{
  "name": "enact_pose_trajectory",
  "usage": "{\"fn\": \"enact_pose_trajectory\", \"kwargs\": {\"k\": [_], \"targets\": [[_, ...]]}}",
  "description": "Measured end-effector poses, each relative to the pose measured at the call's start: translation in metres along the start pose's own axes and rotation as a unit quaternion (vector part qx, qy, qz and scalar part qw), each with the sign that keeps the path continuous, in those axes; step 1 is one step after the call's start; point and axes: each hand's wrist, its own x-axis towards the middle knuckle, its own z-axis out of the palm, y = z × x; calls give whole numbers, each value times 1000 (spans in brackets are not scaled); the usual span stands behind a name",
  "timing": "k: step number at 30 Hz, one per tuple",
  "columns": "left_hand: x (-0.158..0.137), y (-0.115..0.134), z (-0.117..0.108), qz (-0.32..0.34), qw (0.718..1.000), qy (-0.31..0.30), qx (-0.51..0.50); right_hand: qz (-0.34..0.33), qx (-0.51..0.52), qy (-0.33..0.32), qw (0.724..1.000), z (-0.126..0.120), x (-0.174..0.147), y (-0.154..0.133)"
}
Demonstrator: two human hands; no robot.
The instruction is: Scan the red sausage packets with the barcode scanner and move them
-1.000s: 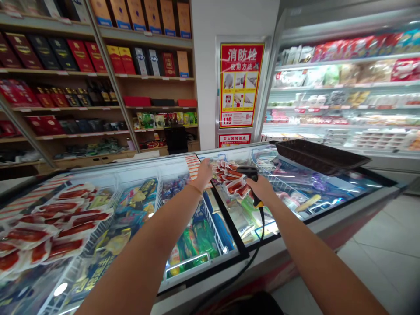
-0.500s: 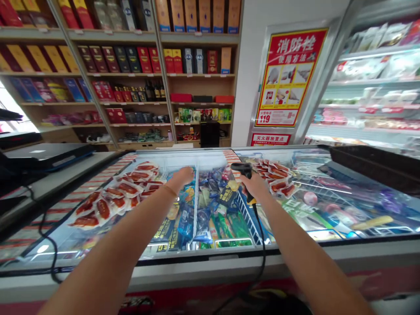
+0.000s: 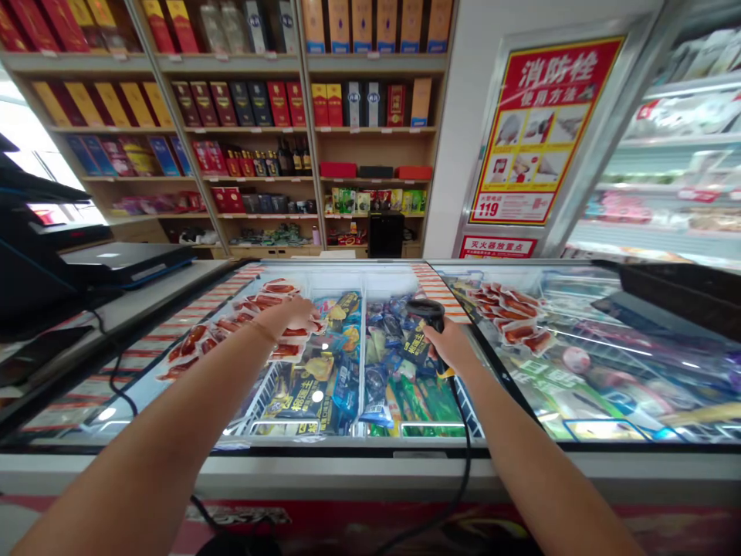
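Observation:
My left hand (image 3: pixel 296 312) reaches over the right side of a pile of vacuum-packed sausages (image 3: pixel 215 327), its fingers stretched forward. Whether the fingertips touch a pack is hidden. These sausages lie on the glass top of a chest freezer (image 3: pixel 417 455). My right hand (image 3: pixel 450 344) is closed around the handle of a black barcode scanner (image 3: pixel 427 310), which is held above the freezer. From its handle a black cable (image 3: pixel 466 440) runs down over the front edge. Another pile of packed sausages (image 3: pixel 509 313) lies to the right of the scanner.
Below the glass are frozen goods in colourful wrappers (image 3: pixel 344 386) and wire baskets. A long dark tray (image 3: pixel 683 297) lies at the right, and a flat dark device (image 3: pixel 127 262) stands at the left. Shelves of boxes (image 3: pixel 248 104) and a red poster (image 3: pixel 544 131) are behind.
My left hand has moved left, from above the wrapped goods to the sausage pile, and its fingers have spread. The scanner's head has turned toward me. The view has shifted slightly left.

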Motion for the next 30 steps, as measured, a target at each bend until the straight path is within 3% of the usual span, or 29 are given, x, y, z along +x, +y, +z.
{"fn": "enact_pose_trajectory", "kwargs": {"k": [3, 7, 10, 13, 15, 18, 22, 26, 30], "targets": [[3, 12, -4, 6, 998, -52, 36, 1, -7, 5, 1000, -3, -2, -1], [3, 31, -11, 11, 992, -54, 115, -15, -19, 3, 1000, -4, -4, -2], [4, 46, -15, -10, 997, 11, 75, -21, -21, 1, 1000, -5, -6, -4], [15, 62, -13, -41, 989, 123, -75, -22, -21, 1, 1000, -6, -9, -6], [26, 76, -6, -62, 957, 205, -195, -25, -24, 2, 999, -6, -10, -8], [43, 98, 12, -116, 881, 297, -351, -17, -22, -3, 1000, -7, -13, -10], [54, 125, 40, -168, 794, 330, -482, -3, -19, -12, 1000, -7, -14, -12], [55, 137, 57, -142, 770, 334, -524, -18, -29, -10, 999, -7, -14, -12], [56, 138, 62, -79, 778, 282, -556, -29, -42, -9, 999, -6, -14, -12]]}}
